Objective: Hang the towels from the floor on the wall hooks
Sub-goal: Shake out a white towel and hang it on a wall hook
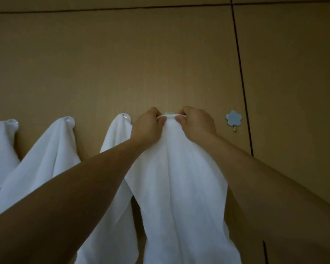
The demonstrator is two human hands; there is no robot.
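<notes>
A white towel [179,178] hangs down the middle of the head view, its top edge held against the wall. My left hand [149,124] and my right hand [195,121] each pinch that top edge, close together, just below a green flower-shaped hook [169,113] that peeks out between them. Three more white towels hang on hooks to the left: one at the far left [0,149], one beside it [44,161], one next to my left hand [116,136]. A blue flower hook [233,118] to the right is bare.
The wall [160,54] is tan panelling with dark seams, one vertical seam [242,82] just right of the blue hook. My forearms cross the lower frame. The floor is out of sight.
</notes>
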